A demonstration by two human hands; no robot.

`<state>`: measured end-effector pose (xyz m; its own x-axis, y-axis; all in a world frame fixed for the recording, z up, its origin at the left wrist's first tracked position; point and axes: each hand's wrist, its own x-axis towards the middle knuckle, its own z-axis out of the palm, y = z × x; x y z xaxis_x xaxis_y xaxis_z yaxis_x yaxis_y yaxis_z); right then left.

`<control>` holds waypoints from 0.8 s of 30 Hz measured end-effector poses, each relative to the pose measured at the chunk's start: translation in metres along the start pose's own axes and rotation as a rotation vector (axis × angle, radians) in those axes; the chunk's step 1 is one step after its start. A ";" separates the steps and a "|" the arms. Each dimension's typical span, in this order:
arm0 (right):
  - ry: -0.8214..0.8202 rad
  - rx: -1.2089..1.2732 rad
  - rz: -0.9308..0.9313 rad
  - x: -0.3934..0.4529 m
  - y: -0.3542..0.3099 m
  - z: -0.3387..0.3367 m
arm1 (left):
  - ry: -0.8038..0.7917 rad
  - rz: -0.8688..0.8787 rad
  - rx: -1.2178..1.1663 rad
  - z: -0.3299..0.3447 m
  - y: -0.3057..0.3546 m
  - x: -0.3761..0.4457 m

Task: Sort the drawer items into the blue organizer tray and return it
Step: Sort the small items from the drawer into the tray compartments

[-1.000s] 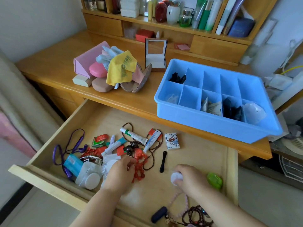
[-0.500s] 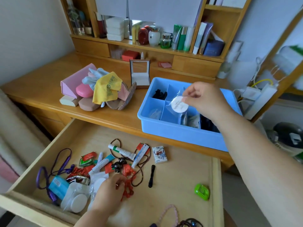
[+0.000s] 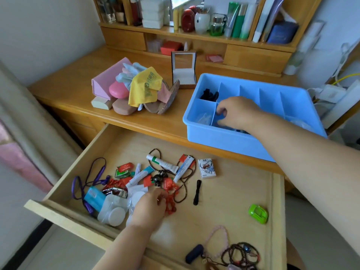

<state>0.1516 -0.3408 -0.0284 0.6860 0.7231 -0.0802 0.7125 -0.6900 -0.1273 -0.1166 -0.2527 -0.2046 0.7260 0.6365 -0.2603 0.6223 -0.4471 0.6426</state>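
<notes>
I'm dropping something into the blue organizer tray (image 3: 224,145), right hand (image 3: 236,112) curled, contents hidden, while my left hand (image 3: 149,208) is pinching at the red beads (image 3: 171,203) to lift next.

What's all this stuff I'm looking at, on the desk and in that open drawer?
organizer tray: one, blue, on the desk at right; black items in its far-left compartment
drawer: one, pale wood, pulled open
ointment tubes: several, white, mid-drawer
small card box: one, white, right of the tubes
clip: one, green, drawer's right side
cord: one, purple, drawer's left side
red beads: one string, beside the left hand
yellow cloth: one, on a pile of pink cases on the desk
open gift box: one, dark, behind the pile
bottles: several, on the shelf
left hand: in the drawer clutter
right hand: inside a front tray compartment
</notes>
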 end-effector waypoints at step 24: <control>-0.637 1.222 0.229 -0.173 -0.051 0.175 | -0.045 -0.040 -0.457 0.025 0.056 -0.040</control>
<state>-0.0290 -0.4254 -0.1807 0.3486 0.7163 -0.6045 -0.2090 -0.5692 -0.7952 -0.1034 -0.3190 -0.1756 0.7222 0.6153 -0.3160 0.4647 -0.0933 0.8805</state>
